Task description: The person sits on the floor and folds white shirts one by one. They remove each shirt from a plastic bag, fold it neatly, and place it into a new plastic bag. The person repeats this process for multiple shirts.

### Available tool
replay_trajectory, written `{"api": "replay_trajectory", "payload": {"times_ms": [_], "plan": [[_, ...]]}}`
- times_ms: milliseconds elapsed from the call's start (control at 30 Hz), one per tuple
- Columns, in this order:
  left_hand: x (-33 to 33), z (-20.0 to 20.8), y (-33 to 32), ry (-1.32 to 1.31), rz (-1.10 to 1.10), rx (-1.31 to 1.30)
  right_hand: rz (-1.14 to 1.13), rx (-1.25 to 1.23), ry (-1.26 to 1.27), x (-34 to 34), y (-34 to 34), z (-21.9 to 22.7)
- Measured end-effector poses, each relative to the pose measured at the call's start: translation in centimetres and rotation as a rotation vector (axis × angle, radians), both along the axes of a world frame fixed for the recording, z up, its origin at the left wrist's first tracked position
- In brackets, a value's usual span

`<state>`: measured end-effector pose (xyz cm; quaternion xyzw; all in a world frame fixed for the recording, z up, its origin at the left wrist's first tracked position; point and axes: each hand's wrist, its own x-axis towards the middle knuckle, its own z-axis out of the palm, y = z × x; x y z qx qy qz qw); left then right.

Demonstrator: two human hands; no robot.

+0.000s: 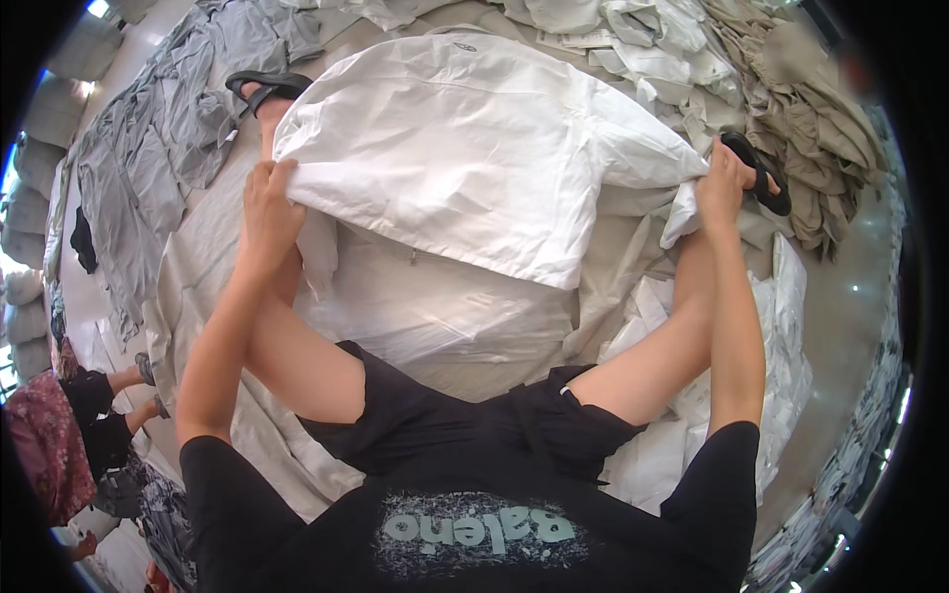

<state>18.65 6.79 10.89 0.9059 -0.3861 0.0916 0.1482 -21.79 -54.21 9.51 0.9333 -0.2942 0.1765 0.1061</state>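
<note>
A white long-sleeved garment (465, 128), likely a jacket or shirt, is spread out between my legs with its collar toward the far side. My left hand (272, 210) is closed on its left side, fingers wrapped over the cloth. At the right, my right hand (721, 188) grips the end of a sleeve (647, 143), beside my sandalled foot. The cloth hangs slightly slack between both hands. Beneath its lower edge lies a clear plastic bag (455, 316) on a pale cloth; part of the bag is hidden by the garment.
Grey garments (178, 119) are heaped at the far left, brown garments (806, 128) at the far right. White pieces in plastic (633, 40) lie beyond, and more plastic-wrapped ones (761, 336) by my right leg. Another person (59, 445) is at the left edge.
</note>
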Motion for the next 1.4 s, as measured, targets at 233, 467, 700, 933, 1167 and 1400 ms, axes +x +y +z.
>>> {"api": "replay_trajectory", "payload": {"times_ms": [233, 467, 700, 933, 1167, 1400], "plan": [[0.4, 0.2, -0.4, 0.372, 0.142, -0.138, 0.178, 0.748, 0.442, 4.7, 26.8, 2.0], [0.4, 1.8, -0.5, -0.015, 0.001, -0.396, 0.3, 0.804, -0.186, 3.0, 16.2, -5.3], [-9.2, 3.4, 3.3, 0.08, -0.476, 0.214, 0.185, 0.733, 0.086, -5.3, 5.4, -1.2], [-4.7, 1.9, 2.0, 0.681, -0.188, 0.4, 0.183, 0.497, 0.913, -0.2, 12.4, 2.9], [-0.1, 0.5, 2.6, -0.079, -0.176, 0.716, 0.654, 0.724, -0.078, 23.3, 25.2, -8.1], [0.8, 0.3, 1.4, 0.206, -0.04, -0.112, 0.425, 0.674, -0.147, 36.9, 37.1, -15.2]]}}
